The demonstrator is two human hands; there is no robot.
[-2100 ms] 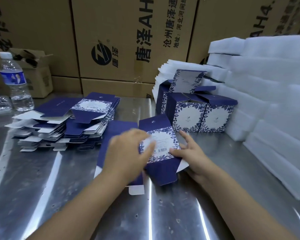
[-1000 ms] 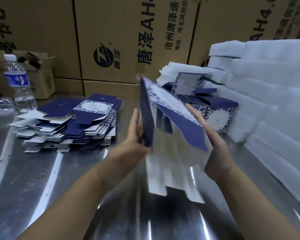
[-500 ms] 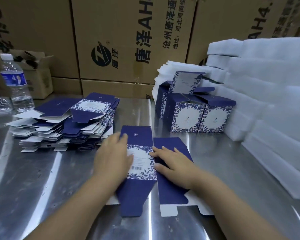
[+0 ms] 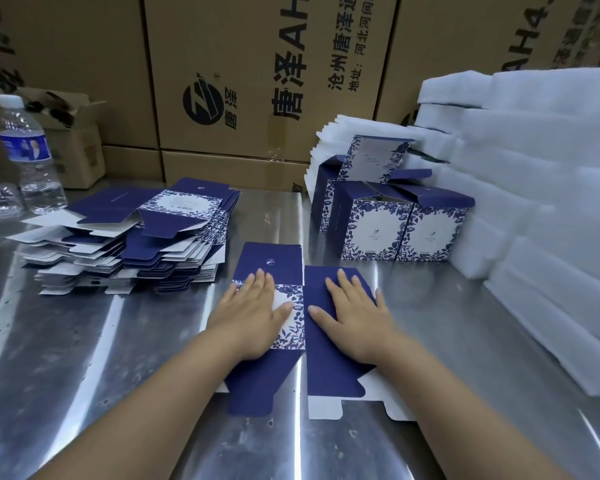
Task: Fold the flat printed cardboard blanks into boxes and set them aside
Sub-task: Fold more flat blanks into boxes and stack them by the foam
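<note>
surface: shiny steel table, streaked with glare | back: stacked brown cartons printed in black | right: piled white foam sheets | left: water bottle beside small open carton

Head-worn camera looks forward and down, close over the steel table.

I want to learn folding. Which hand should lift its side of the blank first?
Probably the right hand: it lies flat on the plain blue panel, while the left hand pins the flowered panel to the steel table.
</note>
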